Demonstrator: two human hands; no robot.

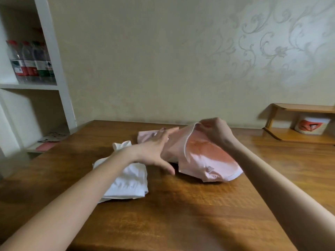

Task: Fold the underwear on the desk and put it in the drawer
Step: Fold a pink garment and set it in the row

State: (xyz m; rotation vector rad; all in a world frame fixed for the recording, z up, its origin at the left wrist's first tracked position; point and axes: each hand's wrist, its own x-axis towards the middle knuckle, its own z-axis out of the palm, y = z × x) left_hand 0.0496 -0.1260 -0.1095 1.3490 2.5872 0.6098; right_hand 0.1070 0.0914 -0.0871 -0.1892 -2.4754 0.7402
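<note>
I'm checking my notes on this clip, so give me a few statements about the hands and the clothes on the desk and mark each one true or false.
1. The right hand pinches an edge of the pink underwear and holds it up. True.
2. The left hand is curled into a fist. False: its fingers are straight and spread over the pink underwear.
3. The white garment lies on the desk, left of the pink underwear. True.
4. The bottles stand on the desk. False: they stand in the white shelf unit at the left.
5. A white tub sits in the small wooden rack at the right. True.
</note>
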